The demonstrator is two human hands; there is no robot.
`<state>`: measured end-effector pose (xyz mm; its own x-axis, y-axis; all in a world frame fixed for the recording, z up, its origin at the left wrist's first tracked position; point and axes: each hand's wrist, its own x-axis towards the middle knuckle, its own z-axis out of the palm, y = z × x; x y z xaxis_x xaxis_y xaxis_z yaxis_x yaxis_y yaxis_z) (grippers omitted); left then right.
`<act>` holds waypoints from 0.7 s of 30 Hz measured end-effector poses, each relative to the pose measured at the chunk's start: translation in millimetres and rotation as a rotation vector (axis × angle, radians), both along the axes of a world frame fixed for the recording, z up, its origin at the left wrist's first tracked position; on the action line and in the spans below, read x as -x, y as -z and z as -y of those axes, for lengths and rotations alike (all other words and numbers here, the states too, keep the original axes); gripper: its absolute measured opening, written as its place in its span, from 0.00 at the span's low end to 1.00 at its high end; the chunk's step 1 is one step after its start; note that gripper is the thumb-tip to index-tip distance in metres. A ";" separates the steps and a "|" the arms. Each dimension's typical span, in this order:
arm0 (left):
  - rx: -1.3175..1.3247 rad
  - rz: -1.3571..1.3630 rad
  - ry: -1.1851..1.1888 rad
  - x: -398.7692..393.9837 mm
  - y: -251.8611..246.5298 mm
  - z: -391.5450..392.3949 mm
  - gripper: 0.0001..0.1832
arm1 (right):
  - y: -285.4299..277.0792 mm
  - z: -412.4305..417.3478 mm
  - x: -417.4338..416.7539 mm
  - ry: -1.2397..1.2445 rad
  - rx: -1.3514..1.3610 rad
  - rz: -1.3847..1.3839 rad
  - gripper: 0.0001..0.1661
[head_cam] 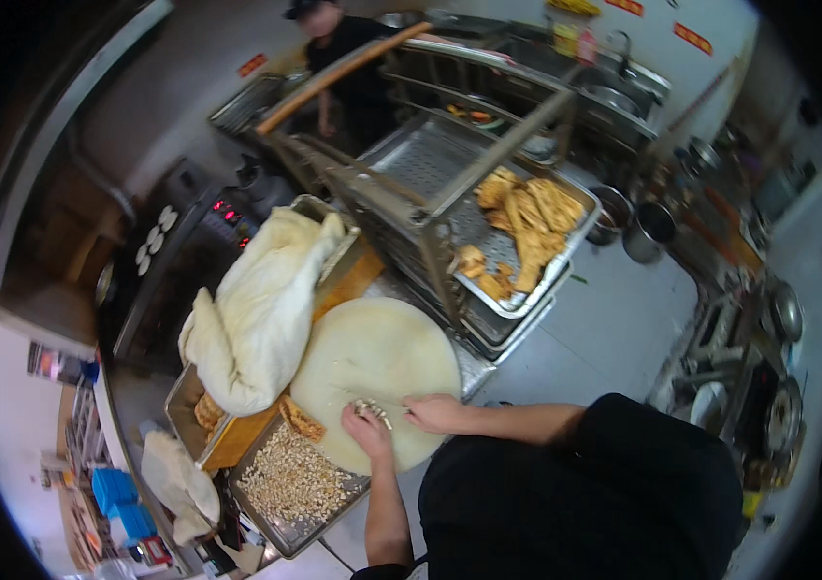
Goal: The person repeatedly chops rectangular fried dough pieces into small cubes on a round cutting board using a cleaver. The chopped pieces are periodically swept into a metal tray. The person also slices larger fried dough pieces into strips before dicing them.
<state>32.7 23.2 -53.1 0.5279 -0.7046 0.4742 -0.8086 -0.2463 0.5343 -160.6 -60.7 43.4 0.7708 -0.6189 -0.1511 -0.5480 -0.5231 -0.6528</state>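
A round, pale chopping board (pixel 374 348) lies in front of me. On its near part, my left hand (pixel 369 433) is curled against a small heap of chopped pale pieces (pixel 373 410), some of them between its fingers. My right hand (pixel 434 413) is closed just to the right of the heap, around what looks like a knife handle; the thin blade, seen nearly edge-on, is hard to make out. A browned piece of flatbread (pixel 302 419) rests at the board's left edge. Below it, a metal tray (pixel 295 540) holds many small diced pieces (pixel 295 475).
A white cloth (pixel 258 312) covers a deep metal pan (pixel 182 402) at left, with browned bread (pixel 208 413) showing. Beyond the board stands a metal rack (pixel 429 239) with a tray of golden flatbread pieces (pixel 527 217). Another person (pixel 356 65) stands behind it. Pots (pixel 648 232) are on the floor.
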 end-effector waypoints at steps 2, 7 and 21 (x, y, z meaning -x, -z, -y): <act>-0.011 -0.036 -0.051 0.7 3.8 -8.0 0.19 | 19.0 -9.5 -0.7 -0.051 0.009 0.084 0.17; -0.137 -0.136 -0.039 10.7 -13.9 -0.6 0.13 | 10.2 -13.9 2.3 -0.049 -0.069 0.052 0.15; -0.059 -0.150 0.032 -6.2 3.8 -15.2 0.12 | 44.7 -12.3 -33.7 0.000 0.081 0.076 0.14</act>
<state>38.9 38.4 -57.0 0.5665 -0.7464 0.3493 -0.7289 -0.2561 0.6349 -126.9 -48.5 -1.3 0.7780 -0.6269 -0.0410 -0.4983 -0.5760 -0.6480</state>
